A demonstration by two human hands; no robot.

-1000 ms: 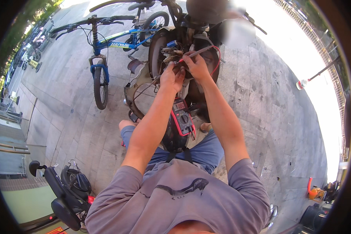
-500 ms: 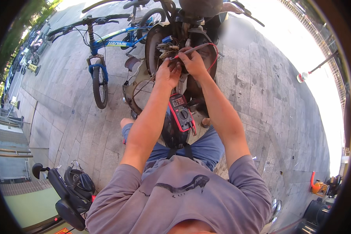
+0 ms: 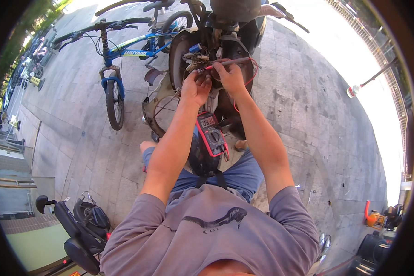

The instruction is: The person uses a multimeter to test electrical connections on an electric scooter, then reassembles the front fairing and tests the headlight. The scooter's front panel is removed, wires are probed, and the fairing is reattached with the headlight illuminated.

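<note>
In front of me stands a scooter with its front panel off and its wiring (image 3: 197, 59) bare. My right hand (image 3: 230, 77) is closed on a red test probe (image 3: 237, 61), whose red lead (image 3: 255, 73) loops down its right side. The probe points left toward my left hand (image 3: 197, 88). Curled fingers there pinch something small among the wires, perhaps a connector, that I cannot make out. Below both hands, a red and black multimeter (image 3: 212, 135) with a lit display rests on the scooter near my knees.
A blue bicycle (image 3: 124, 51) stands to the left of the scooter on grey paving (image 3: 317, 115). The loose pale scooter panel (image 3: 157, 99) lies by my left forearm. Another black scooter (image 3: 80, 227) is at lower left. An orange object (image 3: 376, 220) sits at lower right.
The whole view has shifted slightly. My right hand still holds the probe, which now lies a little flatter, and its red lead shows lower beside my wrist. Both hands remain at the wiring.
</note>
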